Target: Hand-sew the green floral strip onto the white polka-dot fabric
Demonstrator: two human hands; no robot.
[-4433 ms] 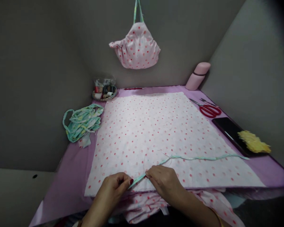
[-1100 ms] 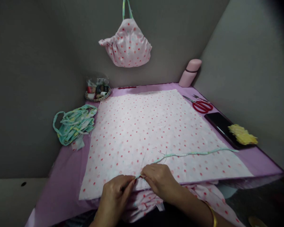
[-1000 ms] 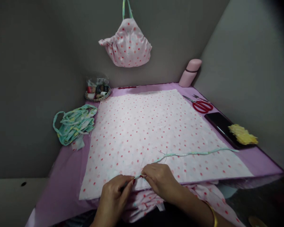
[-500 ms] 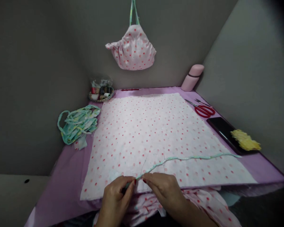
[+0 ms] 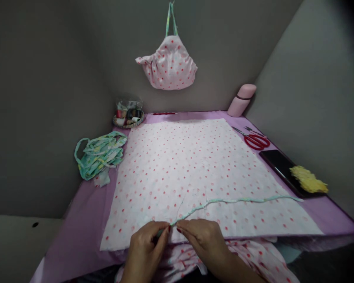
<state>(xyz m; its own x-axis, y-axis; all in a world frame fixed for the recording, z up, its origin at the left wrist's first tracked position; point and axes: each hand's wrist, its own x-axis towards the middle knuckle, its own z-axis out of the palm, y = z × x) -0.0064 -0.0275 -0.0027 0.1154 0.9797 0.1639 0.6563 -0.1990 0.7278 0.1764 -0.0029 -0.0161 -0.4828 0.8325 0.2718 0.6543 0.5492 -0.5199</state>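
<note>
The green fabric strip point(image 5: 238, 200) lies across the near part of the dotted cloth point(image 5: 177, 165); it looks soft and light, so holding it close to its end seems best. Our left hand point(image 5: 144, 243) pinches it there, while our right hand point(image 5: 202, 239) curls narrowly just beside it; we cannot tell whether that hand grips anything.
</note>
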